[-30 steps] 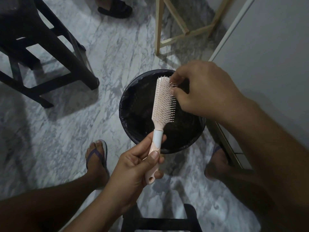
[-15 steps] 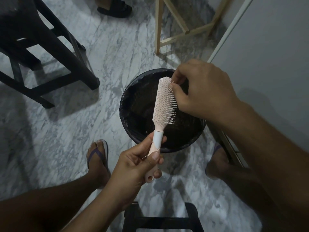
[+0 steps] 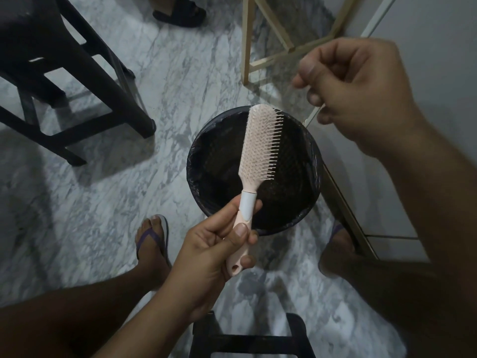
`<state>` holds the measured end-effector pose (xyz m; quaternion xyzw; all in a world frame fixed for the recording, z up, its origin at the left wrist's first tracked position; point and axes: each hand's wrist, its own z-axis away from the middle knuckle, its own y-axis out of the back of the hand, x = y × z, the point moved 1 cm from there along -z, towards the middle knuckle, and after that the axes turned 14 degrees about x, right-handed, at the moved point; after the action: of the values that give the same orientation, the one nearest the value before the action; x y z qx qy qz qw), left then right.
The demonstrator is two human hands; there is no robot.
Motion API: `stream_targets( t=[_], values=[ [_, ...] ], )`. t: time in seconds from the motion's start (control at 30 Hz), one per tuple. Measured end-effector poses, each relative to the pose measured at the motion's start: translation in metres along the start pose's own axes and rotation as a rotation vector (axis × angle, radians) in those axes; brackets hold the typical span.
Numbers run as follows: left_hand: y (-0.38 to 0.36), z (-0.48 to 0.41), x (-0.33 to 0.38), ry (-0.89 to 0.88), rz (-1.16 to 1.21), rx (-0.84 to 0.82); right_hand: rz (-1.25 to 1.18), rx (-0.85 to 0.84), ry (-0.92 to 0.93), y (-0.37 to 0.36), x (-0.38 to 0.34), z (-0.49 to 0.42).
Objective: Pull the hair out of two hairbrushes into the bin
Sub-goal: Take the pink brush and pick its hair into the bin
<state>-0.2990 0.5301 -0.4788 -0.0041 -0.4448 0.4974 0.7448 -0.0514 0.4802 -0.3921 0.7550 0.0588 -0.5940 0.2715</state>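
Fingers of my left hand [image 3: 206, 257] are gripping the pink hairbrush [image 3: 254, 161] by its handle over the black-lined bin [image 3: 313, 161] — my right hand [image 3: 361, 91] is pinching together above, apart from the bristles.

View: single head-worn wide-angle | Facing: I look forward and steeply down onto the marble floor [image 3: 108, 208] | Range: close, hands and bin [image 3: 196, 161] fill centre, forearms enter from the bottom and right edges | Overlap: single view only.
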Motion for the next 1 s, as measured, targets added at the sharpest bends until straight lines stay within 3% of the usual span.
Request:
stream_targets(
  t=[0.13,0.27,0.43,0.67,0.87,0.93,1.0],
  values=[
    [0.0,-0.001,-0.002,0.01,-0.012,0.01,0.157,-0.061,0.134,-0.003,0.001,0.002],
    [0.003,-0.001,-0.002,-0.002,-0.051,0.039,0.535,-0.223,0.249,-0.016,0.003,0.017],
    [0.001,0.002,-0.005,-0.002,-0.116,0.073,0.783,-0.255,0.321,-0.029,0.007,0.03],
    [0.003,0.001,-0.002,0.002,-0.128,0.054,0.708,-0.209,0.312,-0.031,0.014,0.025],
    [-0.001,-0.001,0.004,-0.019,-0.011,0.003,0.117,-0.059,-0.088,-0.022,0.005,0.019],
    [-0.001,-0.001,0.006,-0.016,-0.004,0.004,0.126,-0.112,-0.002,-0.017,-0.002,0.019],
    [-0.001,-0.001,0.005,-0.005,-0.006,0.013,0.317,-0.291,0.172,-0.02,-0.005,0.026]
  ],
)
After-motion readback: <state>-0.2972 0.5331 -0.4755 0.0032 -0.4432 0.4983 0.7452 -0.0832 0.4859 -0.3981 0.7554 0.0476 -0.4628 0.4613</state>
